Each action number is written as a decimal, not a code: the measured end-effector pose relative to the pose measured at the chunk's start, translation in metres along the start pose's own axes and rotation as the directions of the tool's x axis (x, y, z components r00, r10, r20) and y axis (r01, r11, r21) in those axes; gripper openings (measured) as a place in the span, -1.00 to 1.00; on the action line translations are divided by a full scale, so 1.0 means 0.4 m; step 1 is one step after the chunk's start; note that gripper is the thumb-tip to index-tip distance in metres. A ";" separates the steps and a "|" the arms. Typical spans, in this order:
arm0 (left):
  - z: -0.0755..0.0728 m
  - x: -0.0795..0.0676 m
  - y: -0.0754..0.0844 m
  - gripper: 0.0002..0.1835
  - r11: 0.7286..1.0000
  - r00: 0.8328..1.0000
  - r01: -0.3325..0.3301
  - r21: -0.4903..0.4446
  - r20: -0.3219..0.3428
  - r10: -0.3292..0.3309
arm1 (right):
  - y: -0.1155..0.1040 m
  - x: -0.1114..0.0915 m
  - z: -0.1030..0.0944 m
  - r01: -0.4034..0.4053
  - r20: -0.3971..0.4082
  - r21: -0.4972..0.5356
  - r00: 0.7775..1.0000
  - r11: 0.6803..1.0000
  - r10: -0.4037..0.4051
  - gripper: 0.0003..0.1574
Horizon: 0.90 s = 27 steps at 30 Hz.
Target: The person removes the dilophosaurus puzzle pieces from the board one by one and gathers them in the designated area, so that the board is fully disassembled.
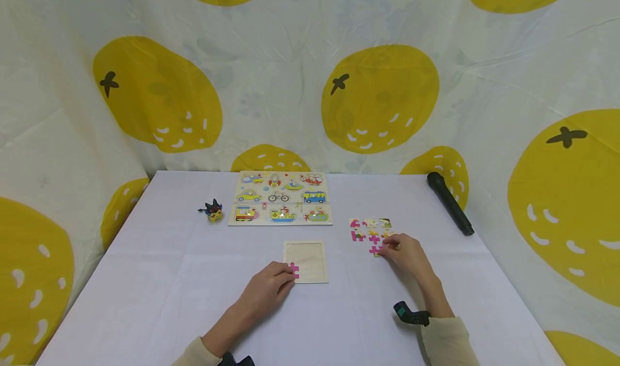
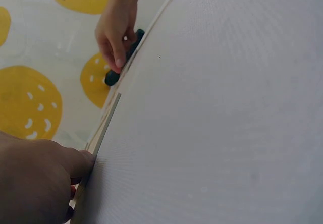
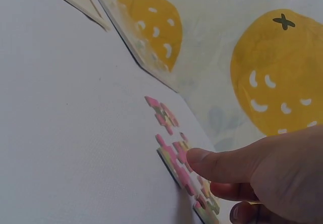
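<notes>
A square wooden puzzle tray (image 1: 319,258) lies on the table with a pink puzzle piece (image 1: 295,269) at its lower left. My left hand (image 1: 267,290) holds the tray's left side, its fingertips beside that piece. The left wrist view shows the thumb (image 2: 83,161) against the tray edge; the other fingers are mostly hidden. At the right, my right hand (image 1: 407,255) has bent fingers at the near end of a group of pink and yellow puzzle pieces (image 1: 374,238). In the right wrist view its thumb (image 3: 199,157) overlaps the pieces; whether one is pinched is unclear.
Behind the tray lies a vehicle peg puzzle board (image 1: 283,199). A small dark-and-yellow toy figure (image 1: 213,211) stands to its left. Far right, a black microphone (image 1: 450,203) lies near the table edge. A fruit-patterned curtain (image 1: 271,86) hangs around the white table (image 1: 169,280).
</notes>
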<state>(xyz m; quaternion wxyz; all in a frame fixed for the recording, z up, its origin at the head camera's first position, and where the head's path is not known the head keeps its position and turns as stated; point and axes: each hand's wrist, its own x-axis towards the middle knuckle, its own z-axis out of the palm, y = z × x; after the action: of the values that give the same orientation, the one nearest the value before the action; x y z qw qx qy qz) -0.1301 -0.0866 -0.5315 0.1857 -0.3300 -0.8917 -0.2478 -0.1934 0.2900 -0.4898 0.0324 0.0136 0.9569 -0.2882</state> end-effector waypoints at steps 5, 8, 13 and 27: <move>0.002 -0.001 -0.002 -0.85 1.000 1.000 0.002 -0.003 -0.007 -0.002 | -0.022 0.004 -0.012 0.029 -0.023 0.016 0.999 0.999 -0.029 -0.62; 0.003 -0.002 -0.003 -0.85 1.000 1.000 0.006 -0.003 -0.010 -0.006 | -0.044 0.007 -0.017 0.049 -0.021 0.030 0.999 0.998 -0.049 -0.61; 0.005 -0.004 -0.004 -0.85 1.000 1.000 0.018 -0.020 -0.017 -0.018 | -0.088 0.013 -0.017 0.095 -0.030 0.033 0.995 0.995 -0.094 -0.61; 0.004 -0.005 -0.005 -0.65 0.995 0.995 0.086 -0.043 -0.038 -0.088 | -0.243 0.025 0.042 0.226 -0.036 0.042 0.974 0.973 -0.224 -0.68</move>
<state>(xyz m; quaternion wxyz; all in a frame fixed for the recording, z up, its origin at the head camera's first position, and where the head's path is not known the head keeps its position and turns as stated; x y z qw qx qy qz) -0.1303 -0.0879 -0.5344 0.1859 -0.2897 -0.8959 -0.2807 -0.2067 0.1997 -0.4508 -0.0156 -0.0896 0.9459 -0.3115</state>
